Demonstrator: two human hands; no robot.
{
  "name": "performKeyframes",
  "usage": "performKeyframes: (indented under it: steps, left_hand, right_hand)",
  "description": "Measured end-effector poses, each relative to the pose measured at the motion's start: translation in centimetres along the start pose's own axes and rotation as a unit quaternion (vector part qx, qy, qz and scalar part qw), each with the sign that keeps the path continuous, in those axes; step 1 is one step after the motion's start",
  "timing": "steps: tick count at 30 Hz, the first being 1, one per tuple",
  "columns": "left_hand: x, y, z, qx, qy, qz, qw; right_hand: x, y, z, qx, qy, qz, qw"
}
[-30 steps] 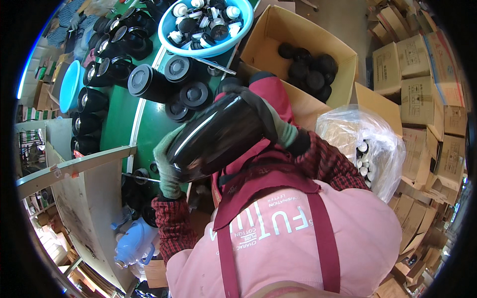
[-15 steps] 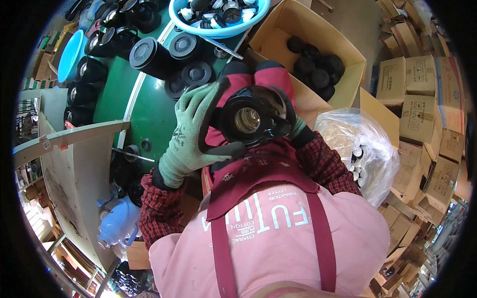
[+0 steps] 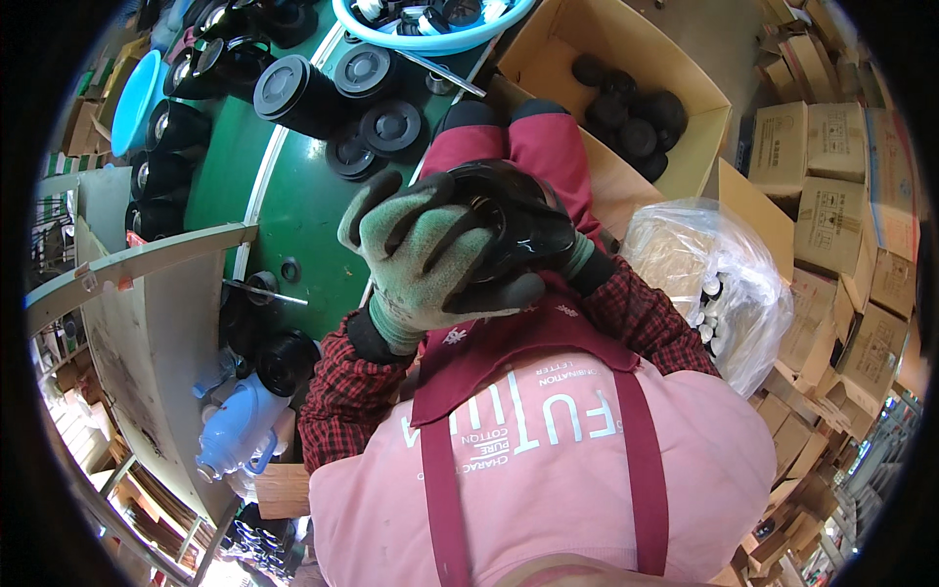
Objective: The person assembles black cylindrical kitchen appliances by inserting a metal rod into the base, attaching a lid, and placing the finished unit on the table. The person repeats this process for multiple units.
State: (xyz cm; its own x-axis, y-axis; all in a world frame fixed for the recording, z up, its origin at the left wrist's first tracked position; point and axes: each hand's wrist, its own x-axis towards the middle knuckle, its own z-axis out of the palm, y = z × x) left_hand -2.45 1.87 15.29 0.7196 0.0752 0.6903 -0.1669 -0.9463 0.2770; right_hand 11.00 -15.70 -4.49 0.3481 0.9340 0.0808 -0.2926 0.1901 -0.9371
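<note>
A glossy black thermal jug (image 3: 541, 231) is in front of my lap, tilted with its mouth to the left. My left hand (image 3: 421, 252), in a green glove with dark fingertips, is bent over the mouth side, its fingers curled and the thumb below. It covers most of the opening, so anything small under the fingers is hidden. My right hand (image 3: 581, 256) supports the jug from the far right side; mostly its green glove cuff shows, its fingers being behind the jug.
Black discs (image 3: 391, 128) and stacked black cylinders (image 3: 291, 96) stand on the green table (image 3: 293, 201). Beyond is a blue basin (image 3: 430, 41) of parts. At right are an open carton (image 3: 699, 147) with black round pieces and a clear plastic bag (image 3: 753, 293). A blue jug (image 3: 240, 430) lies left.
My left hand has moved right, from spread beside the jug to curled over its mouth. The jug's opening, visible before, is now mostly covered. The view has shifted slightly.
</note>
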Motion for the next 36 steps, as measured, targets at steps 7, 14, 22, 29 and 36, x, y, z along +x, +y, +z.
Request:
performKeyframes:
  steps: [7,14,22,29,36]
  left_hand:
    - [-1.5,1.3,0.1,0.004,0.023,0.01,1.0]
    - [0.3,2.4,0.0,-0.007,0.103,-0.041,0.994]
    - [-1.2,2.0,0.9,-0.048,0.115,-0.039,0.991]
    - [-2.7,1.1,2.4,-0.189,0.129,-0.13,0.965]
    - [-2.3,1.2,0.9,-0.118,0.026,-0.086,0.989]
  right_hand:
    - [-1.8,1.3,0.5,0.063,0.033,0.073,0.995]
    - [-0.6,3.1,0.5,0.042,0.023,-0.127,0.991]
    - [0.0,1.4,1.0,-0.106,0.026,-0.185,0.977]
    - [-0.8,-2.3,1.3,-0.008,0.066,0.012,0.998]
    - [-0.7,-1.2,-0.2,-0.225,-0.013,-0.031,0.974]
